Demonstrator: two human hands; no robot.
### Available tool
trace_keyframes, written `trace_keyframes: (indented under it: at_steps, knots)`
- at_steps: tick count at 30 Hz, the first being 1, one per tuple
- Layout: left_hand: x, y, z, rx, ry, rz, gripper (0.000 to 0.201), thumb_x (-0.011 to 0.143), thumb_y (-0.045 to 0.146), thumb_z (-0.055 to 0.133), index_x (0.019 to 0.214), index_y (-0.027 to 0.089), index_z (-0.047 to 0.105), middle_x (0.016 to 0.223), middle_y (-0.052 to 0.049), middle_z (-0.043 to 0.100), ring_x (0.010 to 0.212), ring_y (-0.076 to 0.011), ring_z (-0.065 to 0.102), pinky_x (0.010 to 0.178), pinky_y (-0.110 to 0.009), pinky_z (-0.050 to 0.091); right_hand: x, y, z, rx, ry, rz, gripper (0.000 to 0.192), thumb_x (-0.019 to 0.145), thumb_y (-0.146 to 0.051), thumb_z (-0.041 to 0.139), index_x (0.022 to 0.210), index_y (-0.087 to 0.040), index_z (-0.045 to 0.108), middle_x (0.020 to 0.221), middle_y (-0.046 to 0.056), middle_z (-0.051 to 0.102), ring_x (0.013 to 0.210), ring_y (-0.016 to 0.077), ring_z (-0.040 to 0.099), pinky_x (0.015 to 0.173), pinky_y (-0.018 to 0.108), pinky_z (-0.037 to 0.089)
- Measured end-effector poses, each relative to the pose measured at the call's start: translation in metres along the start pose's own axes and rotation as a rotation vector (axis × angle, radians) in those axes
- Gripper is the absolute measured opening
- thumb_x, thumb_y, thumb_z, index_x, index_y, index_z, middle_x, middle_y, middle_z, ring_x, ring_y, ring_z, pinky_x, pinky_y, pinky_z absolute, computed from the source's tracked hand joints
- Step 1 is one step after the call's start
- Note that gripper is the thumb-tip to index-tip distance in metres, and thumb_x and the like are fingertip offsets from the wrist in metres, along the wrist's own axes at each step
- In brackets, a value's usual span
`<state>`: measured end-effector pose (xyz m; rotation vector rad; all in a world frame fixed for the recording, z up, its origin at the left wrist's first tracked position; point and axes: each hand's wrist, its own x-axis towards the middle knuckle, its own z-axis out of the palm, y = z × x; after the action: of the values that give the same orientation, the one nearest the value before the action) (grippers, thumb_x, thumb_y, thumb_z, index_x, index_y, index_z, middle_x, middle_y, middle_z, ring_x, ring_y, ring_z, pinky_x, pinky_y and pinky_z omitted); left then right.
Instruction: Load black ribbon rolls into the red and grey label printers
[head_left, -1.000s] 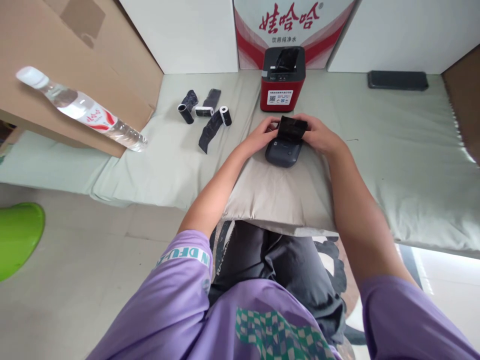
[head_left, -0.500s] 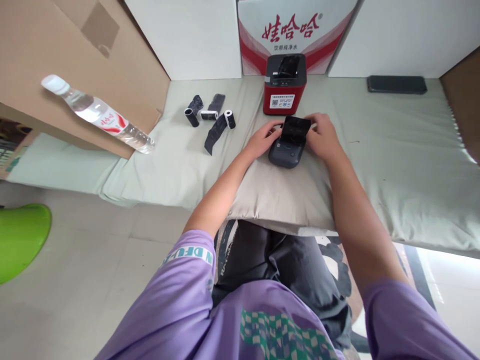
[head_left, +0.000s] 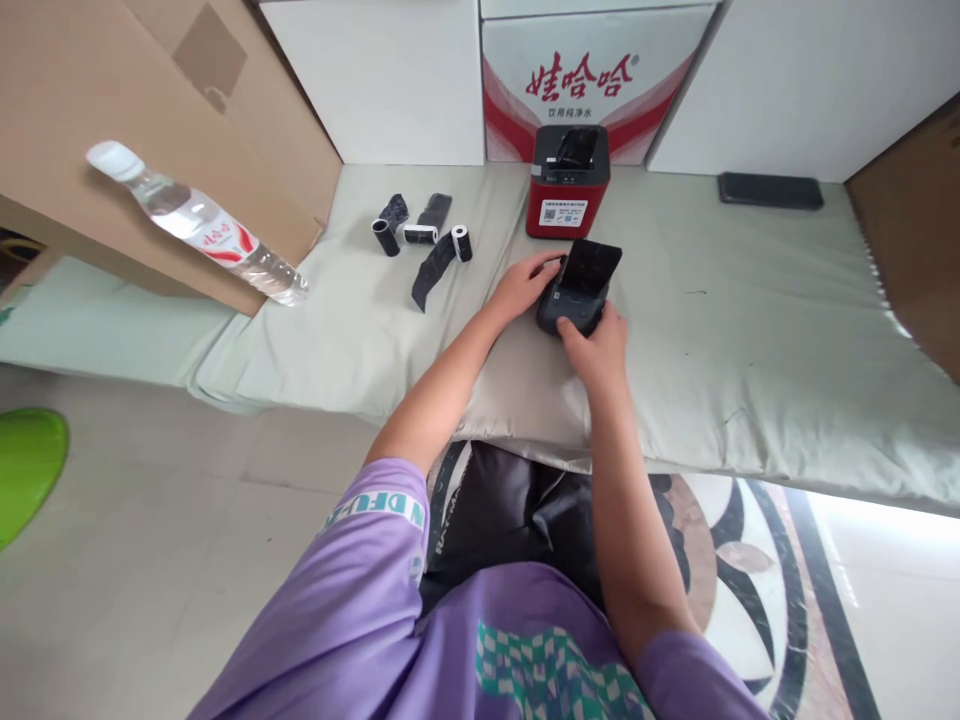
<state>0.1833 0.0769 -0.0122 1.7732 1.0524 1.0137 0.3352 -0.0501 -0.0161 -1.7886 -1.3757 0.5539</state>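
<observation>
While both hands rest on the small dark printer [head_left: 576,300], its lid stands tilted up at the far end. The left hand [head_left: 525,285] lies against the printer's left side, fingers curled to it; the right hand [head_left: 594,345] grips its near end, thumb on top. The printer sits on a beige pillow [head_left: 525,390] at the near edge of the pale green mattress [head_left: 750,330]. Just beyond it stands a red printer [head_left: 568,180] with a black top, close to the far edge, in front of a red-and-white carton [head_left: 592,80]. Toward the far left corner lie several small paper rolls [head_left: 420,235], some partly unrolled, well apart from the hands. A clear water bottle [head_left: 199,225] leans on a cardboard box [head_left: 112,120] at the left edge. A dark phone [head_left: 770,190] lies flat near the far right corner.
</observation>
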Motion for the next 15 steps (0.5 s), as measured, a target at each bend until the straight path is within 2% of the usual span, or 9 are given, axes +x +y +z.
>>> trace_keyframes:
  at_steps: [3, 4, 6, 8, 10, 12, 15]
  knots:
    - [-0.001, 0.000, 0.000, 0.021, 0.008, -0.021, 0.037, 0.111, 0.036, 0.061, 0.140, 0.022, 0.079, 0.126, -0.009, 0.086, 0.118, -0.0249, 0.079, 0.112, -0.039, 0.056, 0.004, -0.029, 0.011, -0.104, 0.122, 0.122, 0.123, 0.068, -0.055, 0.090, 0.168, -0.004, 0.038, 0.151, 0.037, 0.056, 0.149, 0.0594, 0.049, 0.126, 0.081, 0.038]
    - [-0.001, 0.000, 0.001, 0.026, 0.016, -0.023, 0.037, 0.111, 0.036, 0.061, 0.140, 0.023, 0.079, 0.122, -0.009, 0.086, 0.115, -0.0247, 0.079, 0.110, -0.038, 0.057, 0.004, -0.035, 0.015, -0.118, 0.155, 0.127, 0.133, 0.064, -0.055, 0.093, 0.171, -0.004, 0.032, 0.152, 0.038, 0.055, 0.149, 0.0612, 0.048, 0.126, 0.082, 0.037]
    - [0.000, -0.002, 0.002, 0.023, 0.036, -0.014, 0.037, 0.110, 0.037, 0.061, 0.139, 0.023, 0.080, 0.120, -0.008, 0.086, 0.112, -0.0239, 0.079, 0.109, -0.038, 0.057, 0.004, -0.043, 0.022, -0.119, 0.206, 0.117, 0.140, 0.061, -0.053, 0.095, 0.174, -0.009, 0.027, 0.151, 0.036, 0.056, 0.148, 0.0617, 0.049, 0.125, 0.083, 0.037]
    - [0.001, -0.005, 0.002, 0.008, 0.036, -0.014, 0.039, 0.111, 0.038, 0.059, 0.140, 0.023, 0.080, 0.113, -0.007, 0.086, 0.104, -0.0224, 0.079, 0.105, -0.037, 0.059, 0.005, -0.042, 0.021, -0.104, 0.224, 0.092, 0.137, 0.060, -0.050, 0.094, 0.174, -0.013, 0.027, 0.150, 0.034, 0.059, 0.146, 0.0601, 0.052, 0.126, 0.083, 0.036]
    - [0.003, -0.007, 0.002, 0.002, 0.009, -0.036, 0.042, 0.112, 0.042, 0.055, 0.142, 0.024, 0.079, 0.094, -0.004, 0.084, 0.093, -0.0211, 0.078, 0.097, -0.035, 0.060, 0.010, -0.035, 0.011, -0.066, 0.219, 0.064, 0.125, 0.061, -0.046, 0.091, 0.168, -0.013, 0.034, 0.146, 0.031, 0.063, 0.142, 0.0566, 0.057, 0.125, 0.080, 0.039]
    - [0.003, -0.007, 0.001, 0.006, -0.016, -0.060, 0.044, 0.113, 0.045, 0.053, 0.142, 0.024, 0.078, 0.081, -0.002, 0.078, 0.087, -0.0201, 0.075, 0.092, -0.034, 0.059, 0.023, -0.024, -0.009, 0.004, 0.230, 0.035, 0.104, 0.065, -0.046, 0.085, 0.156, -0.018, 0.045, 0.140, 0.026, 0.068, 0.137, 0.0514, 0.064, 0.122, 0.074, 0.047]
    - [0.002, -0.003, -0.001, 0.022, -0.017, -0.072, 0.044, 0.113, 0.047, 0.051, 0.139, 0.026, 0.080, 0.084, -0.002, 0.079, 0.092, -0.0195, 0.074, 0.094, -0.032, 0.057, 0.065, -0.006, -0.046, 0.058, 0.308, -0.028, 0.072, 0.071, -0.048, 0.079, 0.134, -0.029, 0.052, 0.138, 0.019, 0.068, 0.138, 0.0473, 0.065, 0.115, 0.068, 0.054]
